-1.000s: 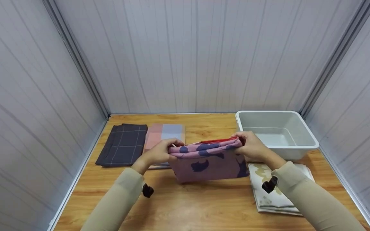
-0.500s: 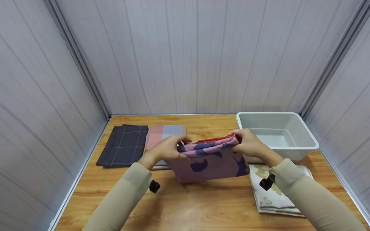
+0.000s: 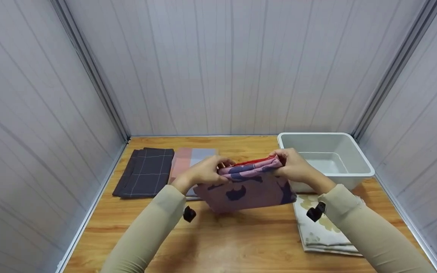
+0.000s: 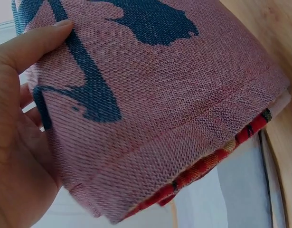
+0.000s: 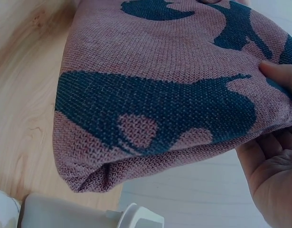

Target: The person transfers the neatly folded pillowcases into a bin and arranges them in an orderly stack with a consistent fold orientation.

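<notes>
A folded pink cloth [image 3: 258,193] with dark blue shapes is held upright in the middle, its top edge tilted up to the right. My left hand [image 3: 205,172] grips the top edge toward its left side. At the top right corner, my right hand [image 3: 297,168] pinches the same cloth. Red fabric shows along the far side of the top edge. In the left wrist view the thumb [image 4: 41,42] presses the near face, and a red checked layer [image 4: 202,166] peeks out at the edge. Folded layers of the pink cloth [image 5: 155,109] fill the right wrist view.
A dark checked cloth [image 3: 144,172] lies folded at the left, beside a pink and grey-blue one [image 3: 182,161] partly hidden by my left hand. An off-white plastic bin [image 3: 326,175] stands back right, with a white floral folded cloth [image 3: 319,231] in front on the wooden table [image 3: 241,242].
My left hand has slid right along the top edge, nearer the right hand. The cloth has risen slightly, and my right hand has moved up a little with it.
</notes>
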Demonstrator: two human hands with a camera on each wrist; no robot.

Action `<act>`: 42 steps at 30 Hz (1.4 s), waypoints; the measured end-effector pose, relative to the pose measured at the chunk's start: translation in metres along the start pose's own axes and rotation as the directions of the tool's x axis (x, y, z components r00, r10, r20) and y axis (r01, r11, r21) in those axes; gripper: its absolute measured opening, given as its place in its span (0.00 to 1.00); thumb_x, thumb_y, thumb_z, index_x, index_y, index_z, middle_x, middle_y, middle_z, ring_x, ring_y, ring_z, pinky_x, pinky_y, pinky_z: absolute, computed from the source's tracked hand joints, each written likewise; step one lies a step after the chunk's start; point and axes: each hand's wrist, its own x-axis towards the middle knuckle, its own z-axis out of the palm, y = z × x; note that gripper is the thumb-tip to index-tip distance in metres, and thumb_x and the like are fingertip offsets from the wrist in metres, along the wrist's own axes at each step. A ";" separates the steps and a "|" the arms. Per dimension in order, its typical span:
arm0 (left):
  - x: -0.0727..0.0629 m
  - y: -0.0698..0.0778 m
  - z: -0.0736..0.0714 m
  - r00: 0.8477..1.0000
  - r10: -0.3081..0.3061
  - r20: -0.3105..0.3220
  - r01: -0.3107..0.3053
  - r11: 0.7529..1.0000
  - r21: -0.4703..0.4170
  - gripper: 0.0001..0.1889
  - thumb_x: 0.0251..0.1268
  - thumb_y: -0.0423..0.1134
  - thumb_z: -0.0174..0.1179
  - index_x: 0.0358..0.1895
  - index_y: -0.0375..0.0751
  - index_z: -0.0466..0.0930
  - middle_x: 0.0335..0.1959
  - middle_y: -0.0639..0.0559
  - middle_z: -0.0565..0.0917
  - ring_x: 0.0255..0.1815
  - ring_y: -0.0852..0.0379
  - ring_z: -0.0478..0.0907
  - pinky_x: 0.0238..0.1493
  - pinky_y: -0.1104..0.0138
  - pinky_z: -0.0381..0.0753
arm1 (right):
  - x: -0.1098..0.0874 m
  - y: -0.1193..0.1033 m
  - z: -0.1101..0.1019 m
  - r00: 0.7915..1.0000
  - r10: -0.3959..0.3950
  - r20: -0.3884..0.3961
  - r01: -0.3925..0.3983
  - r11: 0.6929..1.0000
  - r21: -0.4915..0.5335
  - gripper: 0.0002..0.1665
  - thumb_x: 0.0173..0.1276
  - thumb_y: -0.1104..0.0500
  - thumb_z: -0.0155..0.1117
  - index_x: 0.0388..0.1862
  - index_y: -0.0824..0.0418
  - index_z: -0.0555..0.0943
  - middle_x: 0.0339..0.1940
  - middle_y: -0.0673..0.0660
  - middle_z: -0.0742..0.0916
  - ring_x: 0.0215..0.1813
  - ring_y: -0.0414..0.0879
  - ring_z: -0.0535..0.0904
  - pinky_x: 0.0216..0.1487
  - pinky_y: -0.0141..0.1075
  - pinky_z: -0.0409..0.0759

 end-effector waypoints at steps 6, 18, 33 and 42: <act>0.005 0.000 0.000 1.000 0.013 0.023 -0.012 0.999 -0.036 0.21 0.66 0.37 0.70 0.62 0.45 0.84 0.52 0.47 0.87 0.51 0.51 0.82 0.56 0.54 0.85 | 0.001 0.001 -0.003 1.000 -0.011 -0.005 0.011 1.000 0.020 0.18 0.55 0.77 0.71 0.47 0.73 0.86 0.33 0.49 0.85 0.35 0.37 0.78 0.36 0.27 0.77; 0.013 0.004 -0.004 0.995 0.101 0.005 -0.098 0.975 -0.199 0.20 0.71 0.39 0.70 0.64 0.48 0.84 0.56 0.48 0.89 0.51 0.52 0.86 0.58 0.55 0.86 | -0.002 -0.002 -0.018 0.997 -0.017 -0.076 0.025 0.993 0.115 0.18 0.56 0.75 0.73 0.48 0.76 0.85 0.33 0.43 0.88 0.35 0.36 0.80 0.36 0.27 0.80; 0.013 0.001 -0.003 0.993 0.075 -0.095 -0.103 0.935 -0.338 0.21 0.70 0.41 0.70 0.64 0.45 0.84 0.56 0.46 0.88 0.49 0.51 0.86 0.54 0.59 0.87 | -0.008 0.014 -0.032 0.994 -0.061 -0.088 0.079 0.972 0.221 0.23 0.59 0.74 0.78 0.52 0.62 0.86 0.41 0.43 0.92 0.42 0.36 0.86 0.43 0.29 0.86; 0.005 -0.005 -0.007 0.978 0.045 -0.203 -0.139 0.867 -0.479 0.19 0.69 0.35 0.68 0.62 0.38 0.83 0.51 0.47 0.87 0.49 0.50 0.88 0.54 0.60 0.89 | -0.019 0.029 -0.043 0.994 -0.022 -0.111 0.049 0.968 0.244 0.23 0.60 0.75 0.77 0.54 0.69 0.84 0.39 0.44 0.91 0.39 0.35 0.86 0.41 0.28 0.86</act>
